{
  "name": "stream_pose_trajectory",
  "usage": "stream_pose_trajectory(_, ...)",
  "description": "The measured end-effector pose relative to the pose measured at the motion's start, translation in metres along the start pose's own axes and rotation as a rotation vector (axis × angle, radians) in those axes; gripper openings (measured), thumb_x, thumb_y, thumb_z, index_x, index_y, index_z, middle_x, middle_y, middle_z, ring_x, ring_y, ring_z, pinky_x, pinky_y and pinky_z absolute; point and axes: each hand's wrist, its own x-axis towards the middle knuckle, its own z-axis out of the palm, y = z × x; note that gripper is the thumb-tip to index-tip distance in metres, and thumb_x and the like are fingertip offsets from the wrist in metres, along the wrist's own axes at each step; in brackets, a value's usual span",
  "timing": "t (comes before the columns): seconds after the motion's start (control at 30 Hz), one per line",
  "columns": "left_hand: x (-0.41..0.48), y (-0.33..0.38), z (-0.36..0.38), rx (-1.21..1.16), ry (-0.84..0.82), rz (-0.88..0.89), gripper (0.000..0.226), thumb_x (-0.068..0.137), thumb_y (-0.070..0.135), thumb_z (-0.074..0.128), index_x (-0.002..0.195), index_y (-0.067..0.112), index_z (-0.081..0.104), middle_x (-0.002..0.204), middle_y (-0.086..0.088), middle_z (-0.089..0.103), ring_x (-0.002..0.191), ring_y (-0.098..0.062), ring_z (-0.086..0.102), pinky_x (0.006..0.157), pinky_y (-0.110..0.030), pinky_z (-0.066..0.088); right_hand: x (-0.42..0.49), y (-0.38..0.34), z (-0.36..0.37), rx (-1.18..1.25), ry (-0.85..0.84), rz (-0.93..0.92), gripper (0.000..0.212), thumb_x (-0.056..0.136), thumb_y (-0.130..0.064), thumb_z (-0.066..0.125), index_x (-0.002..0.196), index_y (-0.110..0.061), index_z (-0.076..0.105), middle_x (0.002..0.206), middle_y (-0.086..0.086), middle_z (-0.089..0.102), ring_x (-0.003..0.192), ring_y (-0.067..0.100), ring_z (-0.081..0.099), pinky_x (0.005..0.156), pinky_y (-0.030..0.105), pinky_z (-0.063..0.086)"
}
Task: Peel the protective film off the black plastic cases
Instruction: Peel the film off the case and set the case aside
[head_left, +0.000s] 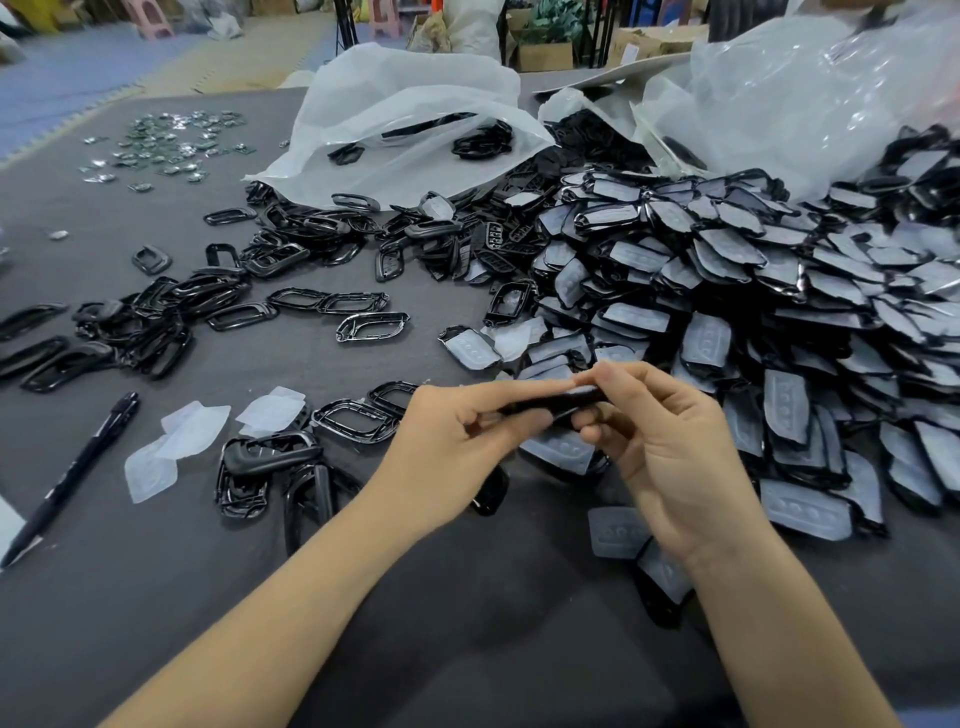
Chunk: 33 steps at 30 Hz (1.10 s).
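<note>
Both of my hands hold one black plastic case (558, 402) edge-on above the table. My left hand (457, 441) grips its left end between thumb and fingers. My right hand (660, 441) pinches its right end from above. The case's film side is hidden from me. A big heap of film-covered black cases (753, 312) fills the right side. Peeled translucent films (182, 441) lie at the left front.
Black frames (156, 322) are scattered over the grey table (156, 597) to the left. A black pen (72, 478) lies at the front left. Clear plastic bags (405, 119) stand at the back, with small circuit boards (166, 145) at the far left.
</note>
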Motion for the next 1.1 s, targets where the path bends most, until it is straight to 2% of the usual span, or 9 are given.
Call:
stream_pose_trajectory(0.07, 0.001, 0.001, 0.0, -0.286, -0.007, -0.123, 0.026, 0.082, 0.021, 0.068, 0.098, 0.04, 0.076, 0.093, -0.006, 0.076, 0.082, -0.012, 0.067, 0.081, -0.025, 0.051, -0.001, -0.002, 0.001, 0.009, -0.038, 0.011, 0.02, 0.069, -0.016, 0.064, 0.081, 0.0, 0.065, 0.064, 0.003, 0.065, 0.052, 0.009, 0.058, 0.051, 0.016, 0.05)
stream_pose_trajectory(0.13, 0.002, 0.002, -0.002, -0.491, -0.032, -0.208, 0.021, 0.077, 0.024, 0.07, 0.096, 0.025, 0.078, 0.096, -0.002, 0.076, 0.09, -0.014, 0.072, 0.078, -0.021, 0.055, -0.002, -0.003, 0.001, -0.021, -0.045, 0.012, 0.017, 0.067, -0.016, 0.065, 0.078, -0.003, 0.067, 0.062, 0.003, 0.063, 0.051, 0.009, 0.056, 0.049, 0.016, 0.048)
stream_pose_trajectory(0.27, 0.003, 0.004, -0.004, -0.66, -0.107, -0.325, 0.03, 0.075, 0.03, 0.07, 0.1, 0.015, 0.077, 0.104, -0.01, 0.074, 0.098, -0.023, 0.071, 0.078, -0.023, 0.056, -0.002, -0.002, -0.001, -0.106, -0.036, 0.01, 0.012, 0.065, -0.024, 0.068, 0.07, -0.014, 0.071, 0.067, 0.005, 0.063, 0.049, 0.008, 0.049, 0.046, 0.016, 0.043)
stream_pose_trajectory(0.5, 0.005, 0.007, -0.005, -0.817, -0.158, -0.414, 0.034, 0.084, 0.032, 0.065, 0.107, 0.008, 0.074, 0.11, -0.013, 0.072, 0.103, -0.024, 0.069, 0.082, -0.025, 0.056, 0.0, -0.002, -0.002, 0.061, -0.053, 0.143, 0.015, 0.069, -0.017, 0.065, 0.076, -0.003, 0.066, 0.067, 0.005, 0.061, 0.046, 0.004, 0.048, 0.042, 0.013, 0.043)
stream_pose_trajectory(0.6, 0.006, 0.005, -0.004, -0.871, -0.15, -0.444, 0.034, 0.082, 0.03, 0.068, 0.106, 0.006, 0.074, 0.109, -0.015, 0.072, 0.102, -0.024, 0.07, 0.081, -0.025, 0.056, 0.001, -0.003, -0.002, 0.113, -0.017, 0.207, 0.019, 0.068, -0.016, 0.066, 0.08, -0.001, 0.062, 0.067, 0.003, 0.061, 0.046, 0.003, 0.05, 0.042, 0.011, 0.044)
stream_pose_trajectory(0.73, 0.006, 0.001, -0.009, -0.94, -0.255, -0.421, 0.031, 0.089, 0.02, 0.06, 0.115, 0.005, 0.069, 0.117, -0.015, 0.069, 0.111, -0.027, 0.065, 0.086, -0.034, 0.056, 0.004, -0.003, -0.003, 0.196, 0.049, 0.259, 0.024, 0.064, -0.017, 0.068, 0.082, -0.004, 0.059, 0.068, 0.002, 0.058, 0.044, 0.003, 0.052, 0.042, 0.009, 0.045)
stream_pose_trajectory(0.83, 0.007, -0.002, -0.012, -0.959, -0.314, -0.397, 0.036, 0.09, 0.016, 0.056, 0.122, 0.004, 0.064, 0.125, -0.017, 0.064, 0.119, -0.029, 0.06, 0.094, -0.041, 0.052, 0.005, -0.004, -0.005, 0.24, 0.053, 0.305, 0.03, 0.065, -0.017, 0.069, 0.087, 0.002, 0.064, 0.073, 0.004, 0.059, 0.044, 0.004, 0.053, 0.041, 0.009, 0.045)
stream_pose_trajectory(1.0, 0.007, -0.004, -0.009, -0.972, -0.31, -0.41, 0.039, 0.087, 0.017, 0.058, 0.123, 0.002, 0.063, 0.128, -0.018, 0.062, 0.118, -0.028, 0.061, 0.094, -0.038, 0.052, 0.005, -0.008, -0.006, 0.369, 0.039, 0.399, 0.022, 0.059, -0.016, 0.071, 0.072, 0.002, 0.071, 0.07, 0.007, 0.061, 0.041, 0.003, 0.052, 0.038, 0.009, 0.043)
stream_pose_trajectory(1.1, 0.007, -0.003, -0.007, -0.965, -0.284, -0.41, 0.038, 0.085, 0.017, 0.059, 0.12, 0.002, 0.065, 0.125, -0.018, 0.064, 0.113, -0.026, 0.063, 0.092, -0.037, 0.053, 0.005, -0.009, -0.005, 0.413, 0.035, 0.405, 0.023, 0.06, -0.016, 0.071, 0.074, 0.002, 0.068, 0.072, 0.008, 0.058, 0.041, 0.003, 0.051, 0.037, 0.008, 0.042)
